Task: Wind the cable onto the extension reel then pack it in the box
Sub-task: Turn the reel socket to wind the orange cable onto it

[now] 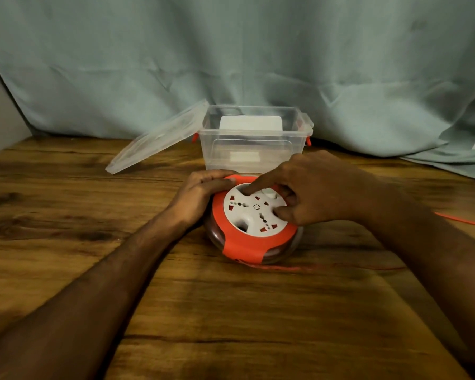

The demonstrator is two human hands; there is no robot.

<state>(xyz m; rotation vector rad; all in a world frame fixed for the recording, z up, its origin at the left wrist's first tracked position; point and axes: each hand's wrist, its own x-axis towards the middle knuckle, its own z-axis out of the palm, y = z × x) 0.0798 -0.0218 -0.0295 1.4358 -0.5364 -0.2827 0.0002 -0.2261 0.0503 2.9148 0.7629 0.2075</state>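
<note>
Landmark: the extension reel [254,223], lying flat on the wooden table [231,325], socket face up.
Cable: the orange cable [307,267] leaves the reel's near edge and runs off to the right, blurred; another stretch shows far right, so a good length is not yet wound.
Left hand: the left hand [200,196] presses on the reel's left rim, fingers curled over the orange band, steadying the housing.
Right hand: the right hand [310,187] rests over the white face, forefinger tip set in a recess near the reel's far edge, thumb at its right side; it grasps nothing.
Step in hand, as I judge it: turn the white disc with that finger in smooth circles while the left hand holds the case steady, letting the cable feed in without kinks.
Beyond the reel: the clear box [254,141] stands open just behind it, its lid [159,138] leaning off its left side.
In the way: the box looks only slightly wider than the reel, and something pale already sits inside.
Behind all: a pale green curtain [231,56].
</note>
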